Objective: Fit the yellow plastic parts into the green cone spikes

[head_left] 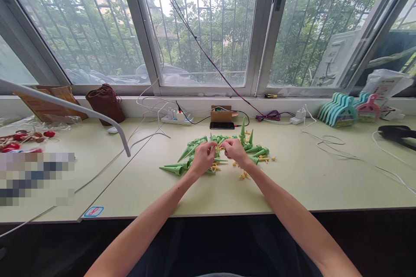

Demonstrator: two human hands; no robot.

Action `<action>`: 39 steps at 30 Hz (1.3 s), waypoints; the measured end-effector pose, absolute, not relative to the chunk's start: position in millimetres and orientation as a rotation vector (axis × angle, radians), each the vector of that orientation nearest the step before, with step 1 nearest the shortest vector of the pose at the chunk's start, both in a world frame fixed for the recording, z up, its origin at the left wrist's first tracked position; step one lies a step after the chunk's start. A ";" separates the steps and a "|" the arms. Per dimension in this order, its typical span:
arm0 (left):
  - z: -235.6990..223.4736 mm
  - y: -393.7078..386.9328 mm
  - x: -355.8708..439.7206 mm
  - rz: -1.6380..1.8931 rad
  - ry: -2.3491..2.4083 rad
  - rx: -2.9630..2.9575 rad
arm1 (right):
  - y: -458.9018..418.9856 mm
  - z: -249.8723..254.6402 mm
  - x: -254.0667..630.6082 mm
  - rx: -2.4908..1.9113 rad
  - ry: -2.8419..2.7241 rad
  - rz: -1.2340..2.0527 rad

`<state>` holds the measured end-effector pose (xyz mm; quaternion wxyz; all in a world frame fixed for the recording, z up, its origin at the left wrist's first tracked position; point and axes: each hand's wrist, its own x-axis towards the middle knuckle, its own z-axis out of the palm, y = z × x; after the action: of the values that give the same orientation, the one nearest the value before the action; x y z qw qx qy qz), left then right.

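Observation:
My left hand [204, 156] and my right hand [235, 150] nearly meet over the middle of the table, both closed in a pinch. Between their fingertips shows a bit of a small yellow plastic piece [219, 147], mostly hidden by the fingers. Around them lie many green plastic plant-watering spikes [177, 169], hollow cones with ribbed open ends. One green spike [242, 130] stands upright behind my right hand, point up. Loose yellow plastic pieces [244, 175] are scattered under and beside my right hand, and a few more lie by my left fingers.
Behind the pile, a black phone [222, 125] leans at a small cardboard box [221, 114]. A power strip [177, 119] and cables run along the window wall. Teal hangers [338, 110] stand at the right. A grey curved arm [97, 117] reaches in from the left, near red items [13, 147].

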<state>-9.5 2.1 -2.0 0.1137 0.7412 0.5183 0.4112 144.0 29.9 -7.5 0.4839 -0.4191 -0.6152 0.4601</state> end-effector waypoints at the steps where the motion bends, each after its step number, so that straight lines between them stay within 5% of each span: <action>1: -1.8 2.1 -9.5 1.206 1.525 2.166 | 29.9 -7.3 144.2 -1.028 -1.499 1.111; 39: -3.3 4.3 -8.1 1.233 1.527 2.152 | 32.0 -15.4 142.0 -0.977 -1.671 1.018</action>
<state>-8.1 4.3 -3.3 0.1144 0.7340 0.5207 0.4207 142.0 32.0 -15.4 0.4592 -0.3969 -0.6787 0.4135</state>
